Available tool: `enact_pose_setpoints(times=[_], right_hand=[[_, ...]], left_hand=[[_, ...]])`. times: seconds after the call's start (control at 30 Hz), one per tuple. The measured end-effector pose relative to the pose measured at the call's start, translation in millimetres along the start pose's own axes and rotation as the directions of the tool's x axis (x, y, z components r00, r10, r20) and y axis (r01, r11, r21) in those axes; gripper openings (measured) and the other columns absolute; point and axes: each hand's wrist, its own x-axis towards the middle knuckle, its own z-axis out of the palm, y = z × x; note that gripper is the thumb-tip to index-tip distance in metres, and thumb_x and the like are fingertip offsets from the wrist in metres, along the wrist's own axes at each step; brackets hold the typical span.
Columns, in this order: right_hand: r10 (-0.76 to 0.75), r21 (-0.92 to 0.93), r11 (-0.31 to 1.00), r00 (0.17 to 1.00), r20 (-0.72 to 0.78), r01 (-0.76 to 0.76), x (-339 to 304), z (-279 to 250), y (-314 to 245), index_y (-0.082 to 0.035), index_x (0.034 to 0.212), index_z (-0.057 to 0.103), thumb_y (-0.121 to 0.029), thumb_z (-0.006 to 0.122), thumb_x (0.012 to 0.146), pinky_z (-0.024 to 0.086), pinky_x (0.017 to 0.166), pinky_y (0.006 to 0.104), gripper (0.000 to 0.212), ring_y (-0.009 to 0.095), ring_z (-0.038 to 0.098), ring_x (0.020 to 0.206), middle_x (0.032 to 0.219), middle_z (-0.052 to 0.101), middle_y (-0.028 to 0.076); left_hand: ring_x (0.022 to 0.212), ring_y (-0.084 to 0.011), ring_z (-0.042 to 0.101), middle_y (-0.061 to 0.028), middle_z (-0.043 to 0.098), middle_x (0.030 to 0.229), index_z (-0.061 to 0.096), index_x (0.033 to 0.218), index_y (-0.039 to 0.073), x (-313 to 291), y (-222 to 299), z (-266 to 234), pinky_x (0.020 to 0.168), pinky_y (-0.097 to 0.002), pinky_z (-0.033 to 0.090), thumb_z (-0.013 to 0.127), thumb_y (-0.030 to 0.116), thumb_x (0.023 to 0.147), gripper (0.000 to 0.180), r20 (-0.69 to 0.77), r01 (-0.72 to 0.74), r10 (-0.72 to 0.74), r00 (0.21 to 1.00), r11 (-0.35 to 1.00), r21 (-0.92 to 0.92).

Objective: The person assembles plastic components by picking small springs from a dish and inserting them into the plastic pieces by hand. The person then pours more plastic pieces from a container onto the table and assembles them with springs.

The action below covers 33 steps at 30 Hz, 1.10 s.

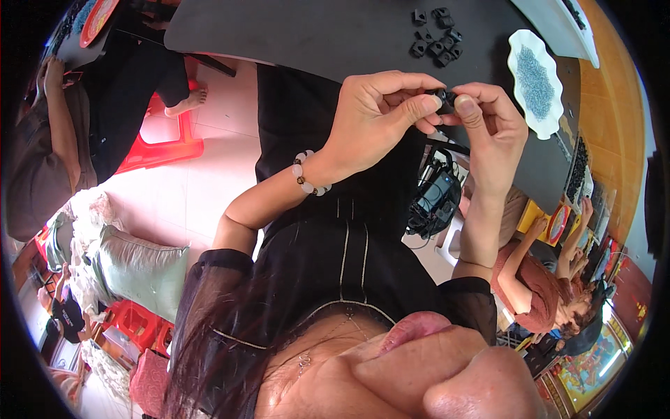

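Note:
In front of my chest, over the near edge of the dark table (293, 31), both hands meet at a small black plastic part (440, 96). My left hand (380, 115) pinches it between thumb and fingertips. From the other side, the thumb and fingers of my right hand (492, 133) grip it too. Fingertips cover most of the part, so its exact shape is hidden. Farther back on the table lies a loose group of similar black parts (438, 45). To their right, a white scalloped dish (551, 126) holds many tiny grey-blue pieces (536, 84).
At the left sits a person in dark clothes (52, 133) by a red stool (167, 150). Stuffed sacks (139, 265) lie on the floor behind. A black bag (436, 195) with a device and cables is below my right hand. Other people (534, 279) work at the right.

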Motion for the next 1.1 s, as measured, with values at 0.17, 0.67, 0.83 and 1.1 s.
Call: enact_pose_setpoints(times=[0.17,0.67,0.83,1.1], right_hand=[[-0.504,-0.535,0.742,0.863,-0.048,0.403,-11,9,8,0.000,0.093,0.071,0.004,0.074,0.076,0.051,0.065,0.0259,0.018,0.018,0.065,0.073,0.087,0.070,0.010],[-0.071,0.275,0.958,0.997,-0.032,0.078,-14,-17,16,0.005,0.102,0.068,0.001,0.072,0.084,0.050,0.075,0.0207,0.018,0.009,0.063,0.080,0.095,0.068,0.008],[-0.097,0.169,0.982,0.995,0.039,0.089,-12,-22,19,0.003,0.094,0.069,-0.001,0.074,0.082,0.047,0.070,0.0190,0.014,0.007,0.058,0.075,0.088,0.066,0.005],[0.016,0.090,0.996,0.997,0.077,-0.023,-13,-22,11,0.002,0.089,0.069,0.000,0.076,0.081,0.044,0.068,0.0181,0.011,0.006,0.056,0.076,0.084,0.065,0.004]], left_hand=[[0.080,-0.0136,0.069,-0.0107,0.070,0.096,0.065,0.114,-0.004,-1,-5,10,0.073,-0.0246,0.058,0.065,0.009,0.092,0.025,-0.052,-0.054,0.053,0.997,0.998,-0.018],[0.081,-0.0147,0.069,-0.0104,0.068,0.098,0.068,0.111,-0.002,-1,-9,4,0.074,-0.0233,0.057,0.070,0.004,0.087,0.025,0.040,-0.130,0.126,0.991,0.982,0.135],[0.080,-0.0130,0.067,-0.0096,0.067,0.097,0.070,0.109,-0.001,-3,-11,4,0.072,-0.0216,0.056,0.070,0.003,0.085,0.024,0.064,-0.146,0.138,0.988,0.979,0.144],[0.076,-0.0100,0.065,-0.0072,0.067,0.095,0.074,0.104,0.004,-7,-10,2,0.065,-0.0190,0.053,0.072,0.000,0.083,0.022,0.074,-0.252,0.241,0.968,0.905,0.344]])
